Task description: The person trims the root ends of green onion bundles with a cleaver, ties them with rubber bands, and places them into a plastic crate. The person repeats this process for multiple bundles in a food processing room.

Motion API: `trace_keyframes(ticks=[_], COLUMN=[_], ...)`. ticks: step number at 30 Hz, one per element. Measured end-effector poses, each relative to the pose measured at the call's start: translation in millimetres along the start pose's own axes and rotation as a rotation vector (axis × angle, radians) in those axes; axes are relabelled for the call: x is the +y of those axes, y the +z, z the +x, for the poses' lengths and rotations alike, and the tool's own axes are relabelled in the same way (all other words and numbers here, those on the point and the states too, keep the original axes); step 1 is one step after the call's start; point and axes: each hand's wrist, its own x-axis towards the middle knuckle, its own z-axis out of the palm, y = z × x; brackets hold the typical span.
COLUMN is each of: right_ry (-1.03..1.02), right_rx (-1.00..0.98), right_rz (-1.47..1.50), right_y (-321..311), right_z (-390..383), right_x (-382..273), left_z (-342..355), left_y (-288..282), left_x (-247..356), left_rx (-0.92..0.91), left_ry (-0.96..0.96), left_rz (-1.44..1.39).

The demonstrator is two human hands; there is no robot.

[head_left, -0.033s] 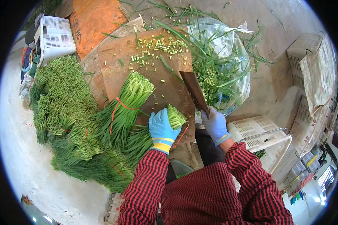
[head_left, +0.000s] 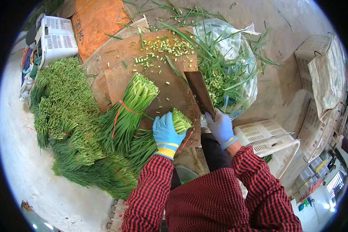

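My left hand [head_left: 167, 130], in a light-blue glove with a yellow-striped cuff, is wrapped round a bundle of chives [head_left: 181, 120] near its cut ends. Its leaves run back to the left under the wrist. My right hand [head_left: 221, 127], gloved in paler blue, grips a knife [head_left: 199, 92] with a long, broad, dark blade pointing away from me. The blade is held to the right of the bundle, apart from it. Left of my left hand lies another bundle [head_left: 133, 98], tied with a red band, stalk ends facing away. Both bundles rest on a brown board [head_left: 170, 87].
Several stacked chive bundles [head_left: 67, 104] fill the left. Short cut stalk pieces [head_left: 162, 46] are scattered over the board's far end. A clear plastic bag [head_left: 230, 42] with leafy trimmings stands beyond the knife. White crates [head_left: 58, 36] [head_left: 265, 133] stand left and right.
The knife's tip has shifted very slightly away and to the left. Both hands and the bundles look almost the same.
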Motion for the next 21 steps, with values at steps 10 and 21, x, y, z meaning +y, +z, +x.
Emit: trace_keyframes(ticks=[10,21], right_ry=[-0.153,0.883], right_rx=[-0.097,-1.647], right_rz=[0.019,1.134], right_y=[30,13], right_z=[39,-184], right_x=[-55,-95], left_z=[-89,-209], left_y=[-101,-198], left_x=[-24,4], left_rx=[0.025,-0.111], left_ry=[0.098,0.543], left_rz=[-0.338,-0.493])
